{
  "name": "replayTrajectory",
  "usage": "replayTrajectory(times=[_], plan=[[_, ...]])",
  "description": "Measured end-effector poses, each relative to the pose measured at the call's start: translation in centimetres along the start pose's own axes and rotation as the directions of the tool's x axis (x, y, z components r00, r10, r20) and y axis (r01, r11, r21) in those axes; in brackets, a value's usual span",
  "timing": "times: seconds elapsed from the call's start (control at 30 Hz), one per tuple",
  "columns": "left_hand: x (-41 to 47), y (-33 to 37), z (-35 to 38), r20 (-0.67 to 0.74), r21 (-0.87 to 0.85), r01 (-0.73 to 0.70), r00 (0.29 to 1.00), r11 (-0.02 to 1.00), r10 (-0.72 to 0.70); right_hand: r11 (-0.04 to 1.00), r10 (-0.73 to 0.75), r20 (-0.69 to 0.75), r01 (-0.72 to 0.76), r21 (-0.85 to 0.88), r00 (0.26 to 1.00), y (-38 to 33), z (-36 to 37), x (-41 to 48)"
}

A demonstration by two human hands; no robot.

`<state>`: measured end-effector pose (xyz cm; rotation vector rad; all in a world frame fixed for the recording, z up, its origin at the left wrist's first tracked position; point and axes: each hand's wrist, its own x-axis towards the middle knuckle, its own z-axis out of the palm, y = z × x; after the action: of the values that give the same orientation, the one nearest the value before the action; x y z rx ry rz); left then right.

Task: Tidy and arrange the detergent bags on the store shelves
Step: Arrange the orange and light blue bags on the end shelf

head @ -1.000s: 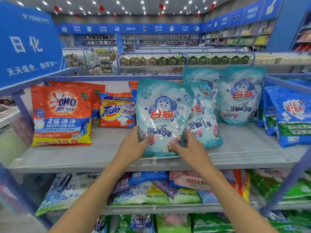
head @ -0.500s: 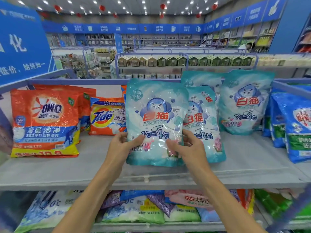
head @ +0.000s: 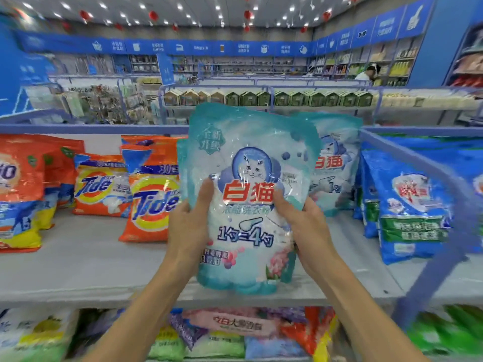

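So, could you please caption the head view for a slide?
Left hand and right hand hold a teal cat-logo detergent bag upright over the grey shelf, orange Tide bags to its left.

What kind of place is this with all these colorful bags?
A shop, probably a supermarket's laundry aisle. The shelf holds Tide bags, a teal cat bag of detergent is held up, and blue signs run above more stocked shelves behind.

Held bag (head: 245, 205) covers most of the teal bag (head: 337, 163) behind it; only that bag's right part shows. Left grip (head: 188, 226) and right grip (head: 305, 228): thumbs on the front, the rest behind the held bag, unseen. OMO bag (head: 18, 189) is cut by the left edge. Lower-shelf bags (head: 235, 327) are blurred, print mostly unreadable. Far person (head: 366, 74) is too small to make out.
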<state>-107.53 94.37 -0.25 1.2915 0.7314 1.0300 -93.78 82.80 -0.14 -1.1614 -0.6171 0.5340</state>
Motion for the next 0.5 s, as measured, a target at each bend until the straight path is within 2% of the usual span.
replayTrajectory(times=[0.1,0.2,0.27,0.37,0.5], plan=[[-0.7,-0.6,5.7,-0.049,-0.049,0.05,0.997,0.998,-0.053,0.999,-0.027,-0.066,0.029,0.038,0.997,-1.6,-4.6,1.3],[-0.9,-1.7,10.9,-0.064,-0.082,0.064,0.996,0.995,-0.069,0.999,0.012,-0.166,-0.003,0.051,0.986,-3.1,-8.5,3.1],[-0.6,-2.7,13.6,-0.075,-0.059,0.043,0.996,0.997,-0.047,1.0,0.014,-0.256,-0.018,-0.016,0.966,-3.6,-10.6,4.5],[0.4,-3.8,16.8,-0.076,-0.05,-0.005,0.997,0.999,0.001,0.977,-0.064,-0.401,-0.025,-0.213,0.914,-3.9,-12.8,6.9],[2.1,-4.3,19.8,-0.107,-0.007,-0.053,0.993,0.999,0.052,0.96,-0.144,-0.467,0.008,-0.28,0.872,-3.1,-13.8,9.0]])
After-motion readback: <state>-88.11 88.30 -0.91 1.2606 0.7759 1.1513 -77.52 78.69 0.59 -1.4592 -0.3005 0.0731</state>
